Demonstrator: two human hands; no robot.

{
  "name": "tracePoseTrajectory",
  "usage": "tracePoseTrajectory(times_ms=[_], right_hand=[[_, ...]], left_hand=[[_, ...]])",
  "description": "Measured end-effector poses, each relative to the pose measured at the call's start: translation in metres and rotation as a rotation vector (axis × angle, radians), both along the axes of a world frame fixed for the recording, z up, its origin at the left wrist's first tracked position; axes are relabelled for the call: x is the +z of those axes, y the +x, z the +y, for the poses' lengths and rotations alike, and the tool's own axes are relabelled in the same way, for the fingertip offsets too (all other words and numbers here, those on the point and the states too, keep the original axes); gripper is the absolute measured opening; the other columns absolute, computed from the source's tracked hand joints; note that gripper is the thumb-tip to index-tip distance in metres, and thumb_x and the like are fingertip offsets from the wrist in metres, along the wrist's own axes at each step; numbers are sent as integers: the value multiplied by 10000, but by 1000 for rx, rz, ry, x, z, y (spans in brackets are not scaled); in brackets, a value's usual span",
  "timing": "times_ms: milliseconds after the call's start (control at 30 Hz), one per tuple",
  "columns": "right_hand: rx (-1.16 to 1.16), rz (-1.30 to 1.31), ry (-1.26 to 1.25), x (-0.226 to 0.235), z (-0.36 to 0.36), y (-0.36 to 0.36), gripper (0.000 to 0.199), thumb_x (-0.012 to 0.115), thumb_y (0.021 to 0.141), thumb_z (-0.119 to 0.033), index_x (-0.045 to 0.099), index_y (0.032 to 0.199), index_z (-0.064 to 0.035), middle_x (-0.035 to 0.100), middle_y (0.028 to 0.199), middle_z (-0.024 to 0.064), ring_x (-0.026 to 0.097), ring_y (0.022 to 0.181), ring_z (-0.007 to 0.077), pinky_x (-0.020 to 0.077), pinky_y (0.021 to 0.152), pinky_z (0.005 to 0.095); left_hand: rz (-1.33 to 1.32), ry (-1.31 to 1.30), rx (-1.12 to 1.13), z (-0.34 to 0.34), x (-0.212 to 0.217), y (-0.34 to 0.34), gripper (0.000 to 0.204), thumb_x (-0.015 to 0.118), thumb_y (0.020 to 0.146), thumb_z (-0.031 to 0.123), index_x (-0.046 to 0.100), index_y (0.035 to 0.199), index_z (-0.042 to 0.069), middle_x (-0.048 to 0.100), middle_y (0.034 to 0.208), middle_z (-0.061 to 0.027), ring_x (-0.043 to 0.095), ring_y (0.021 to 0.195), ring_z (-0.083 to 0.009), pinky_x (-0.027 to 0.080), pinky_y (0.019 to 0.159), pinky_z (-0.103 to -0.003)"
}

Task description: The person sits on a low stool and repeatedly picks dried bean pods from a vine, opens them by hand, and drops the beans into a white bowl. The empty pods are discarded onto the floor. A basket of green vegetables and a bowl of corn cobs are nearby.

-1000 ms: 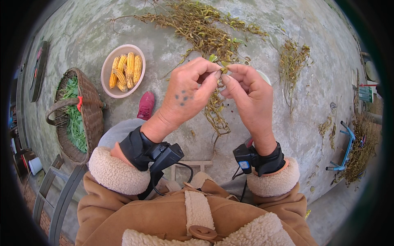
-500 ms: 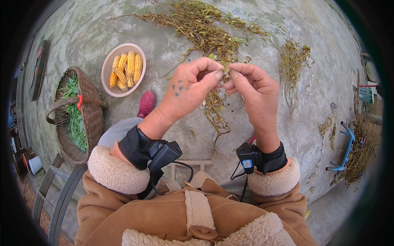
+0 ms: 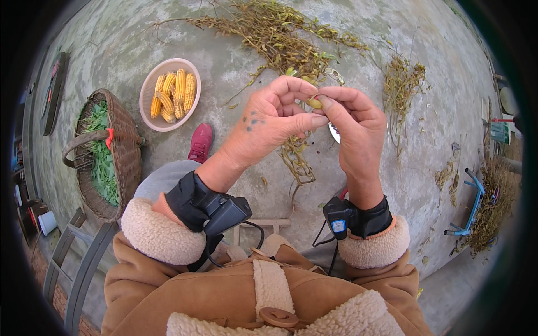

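Observation:
A small yellow-green bean pod (image 3: 314,103) is held up between my two hands in front of my chest. My right hand (image 3: 356,126) pinches one end of it between thumb and index finger. My left hand (image 3: 269,115), with dark spots on its back, has its curled fingers and thumb around the pod's other side. Whether the pod is split cannot be made out. Behind the hands a shiny metal bowl (image 3: 335,133) shows only in part. Dried bean plants (image 3: 286,47) with pods lie on the ground just beyond, and a drying stem (image 3: 297,159) hangs into view below the fingers.
A pink basin (image 3: 147,115) of corn cobs (image 3: 179,92) sits to the left. Nearer stands a wicker basket (image 3: 120,168) of green leaves, beside a grey metal frame (image 3: 89,269). More dried plants (image 3: 402,84) and a blue frame (image 3: 476,204) lie at right.
My hands have shifted slightly right, and the pod between them shows more plainly. My left thumb has moved right and lower. Parts of the metal bowl have come into sight.

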State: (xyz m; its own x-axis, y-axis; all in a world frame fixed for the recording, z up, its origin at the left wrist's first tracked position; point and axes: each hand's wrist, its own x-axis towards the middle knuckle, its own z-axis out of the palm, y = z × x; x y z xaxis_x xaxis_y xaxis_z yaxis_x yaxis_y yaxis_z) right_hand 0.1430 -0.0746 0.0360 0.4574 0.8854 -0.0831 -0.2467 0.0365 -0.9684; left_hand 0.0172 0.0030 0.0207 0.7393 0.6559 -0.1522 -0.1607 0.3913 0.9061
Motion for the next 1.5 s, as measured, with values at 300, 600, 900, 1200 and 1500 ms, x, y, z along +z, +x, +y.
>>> tracePoseTrajectory(times_ms=[300,600,900,1200,1500], right_hand=[[5,-76,17,4,-2,2,141,550,807,22,584,943,35,629,824,57,585,728,68,461,640,178],[11,33,7,-1,0,3,155,569,803,-9,584,952,28,624,847,61,586,737,78,472,657,187],[49,-30,-20,-1,1,4,148,582,806,-29,602,941,28,628,829,48,582,717,68,470,651,186],[141,-86,-150,-2,2,11,141,629,779,-70,617,891,17,616,736,14,540,641,38,428,563,170],[168,49,-203,-4,2,16,146,644,756,-70,619,877,9,615,732,26,541,615,57,439,563,179]], left_hand=[[71,104,13,3,-2,-1,183,631,775,21,548,939,24,615,807,-35,562,654,-59,461,555,-178],[60,25,16,4,2,-2,99,593,824,96,585,892,25,616,760,-29,556,608,-60,459,535,-177],[2,-144,19,6,2,-3,130,552,857,124,577,920,13,622,789,-51,575,624,-74,485,555,-190],[19,-53,33,6,2,-3,180,563,848,111,558,981,-10,618,790,-59,593,654,-93,495,574,-200],[56,2,69,5,4,-2,126,559,846,83,506,931,8,608,753,-69,592,631,-103,488,549,-209]])
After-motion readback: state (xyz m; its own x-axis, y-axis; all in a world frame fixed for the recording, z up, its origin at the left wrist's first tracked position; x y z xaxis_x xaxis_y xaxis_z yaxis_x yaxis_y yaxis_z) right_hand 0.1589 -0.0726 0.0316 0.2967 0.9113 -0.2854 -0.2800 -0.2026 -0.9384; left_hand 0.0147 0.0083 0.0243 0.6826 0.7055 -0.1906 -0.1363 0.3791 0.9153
